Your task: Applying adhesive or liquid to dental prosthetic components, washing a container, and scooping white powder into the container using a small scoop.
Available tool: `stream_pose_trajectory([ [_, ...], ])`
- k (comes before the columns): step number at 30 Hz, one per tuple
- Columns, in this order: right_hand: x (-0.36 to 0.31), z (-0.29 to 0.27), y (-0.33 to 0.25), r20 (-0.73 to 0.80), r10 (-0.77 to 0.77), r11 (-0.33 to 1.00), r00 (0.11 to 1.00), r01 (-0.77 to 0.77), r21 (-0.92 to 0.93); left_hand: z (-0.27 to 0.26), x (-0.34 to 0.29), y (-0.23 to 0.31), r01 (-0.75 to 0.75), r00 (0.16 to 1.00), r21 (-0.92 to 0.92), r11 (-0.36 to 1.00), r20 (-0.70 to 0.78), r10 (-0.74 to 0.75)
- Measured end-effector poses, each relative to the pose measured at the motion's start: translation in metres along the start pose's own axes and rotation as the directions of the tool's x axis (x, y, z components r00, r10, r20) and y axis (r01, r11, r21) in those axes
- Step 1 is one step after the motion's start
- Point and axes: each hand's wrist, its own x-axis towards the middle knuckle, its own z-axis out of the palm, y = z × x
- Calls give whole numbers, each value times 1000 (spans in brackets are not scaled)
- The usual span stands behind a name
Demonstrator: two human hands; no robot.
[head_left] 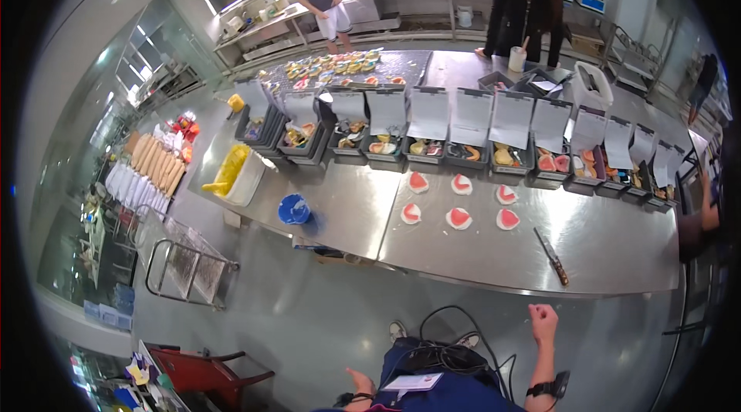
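six pink casts [458,217] laid out on the tabletop [610,246]; knife [552,257] untouched; right hand [543,322] fisted, empty; left hand [360,381] loose, empty

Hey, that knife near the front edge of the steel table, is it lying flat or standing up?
Lying flat. The knife rests lengthwise on the steel table, apart from the right hand, which is closed and nearest to it.

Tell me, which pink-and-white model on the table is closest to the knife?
The right-hand one in the front row. It lies at the end nearest the knife; the other five sit farther left or behind it.
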Motion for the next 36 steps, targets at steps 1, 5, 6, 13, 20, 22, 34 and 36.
stream_pose_trajectory([
  [1, -11, 7, -17, 71, 67, 998, 995, -67, 5, -46, 14, 12, -3, 999, -20, 1000, -36, 3],
  [5, 62, 19, -38, 319, -105, 993, 942, 115, -13, -40, 0, 12, 17, 999, -68, 998, -30, -19],
  [6, 74, 32, -41, 362, -134, 990, 923, 144, 0, -38, 0, 15, 23, 999, -73, 997, -22, -24],
  [13, 91, 95, -97, 455, -163, 986, 876, 158, 50, 3, 43, 91, 56, 974, -29, 998, 220, -49],
  [20, 342, -10, -209, 292, -408, 912, 865, 399, 94, 160, -45, 210, -357, 801, -3, 934, 513, 308],
  [22, 455, -27, -257, 271, -404, 899, 874, 434, -58, 198, -82, 221, -459, 750, -25, 888, 525, 402],
  [34, 805, 122, -336, 292, -556, 520, 778, 600, -608, 266, -346, 195, -579, 311, 256, 774, 947, -81],
  [36, 858, 110, -301, 283, -553, 351, 784, 527, -774, 303, -382, 184, -586, 112, 270, 764, 961, -253],
])
